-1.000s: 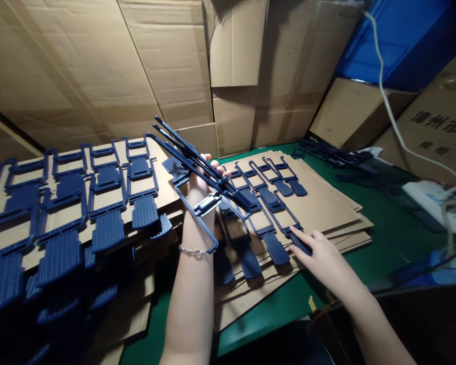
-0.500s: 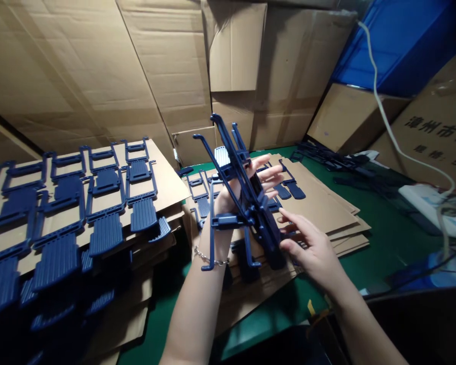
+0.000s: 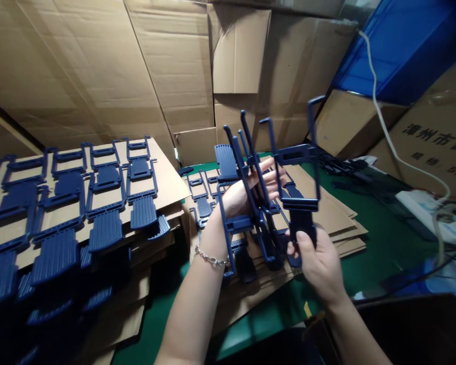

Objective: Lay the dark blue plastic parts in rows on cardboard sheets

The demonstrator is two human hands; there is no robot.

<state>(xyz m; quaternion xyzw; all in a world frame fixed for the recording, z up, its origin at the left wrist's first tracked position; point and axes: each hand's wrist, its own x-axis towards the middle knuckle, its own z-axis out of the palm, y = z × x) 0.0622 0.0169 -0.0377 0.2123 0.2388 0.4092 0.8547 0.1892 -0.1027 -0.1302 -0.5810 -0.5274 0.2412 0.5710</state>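
My left hand (image 3: 240, 196) carries several dark blue plastic frames (image 3: 266, 243) that hang around its palm and thumb side, its fingers stretched out to the right. One of them has a ribbed plate (image 3: 226, 161) jutting out at the upper left. In my right hand (image 3: 322, 263) is a single blue plastic frame (image 3: 303, 204), pinched by its flat plate under the thumb, the open rectangular part pointing up. It stands just right of my left fingertips. Below both hands, more blue frames (image 3: 203, 207) lie on stacked cardboard sheets (image 3: 325, 210).
At left, rows of similar frames (image 3: 105, 234) cover a layered stack of cardboard sheets (image 3: 167, 177). Loose dark parts (image 3: 342, 165) lie at the back right of the green table (image 3: 359, 213). A power strip (image 3: 421, 208) with a white cable (image 3: 376, 86), cartons (image 3: 359, 119) and a blue bin (image 3: 399, 45) stand right.
My right hand has closed on a frame's plate and drawn that frame away to the right of the bundle. The frames on my left hand have shifted slightly right.
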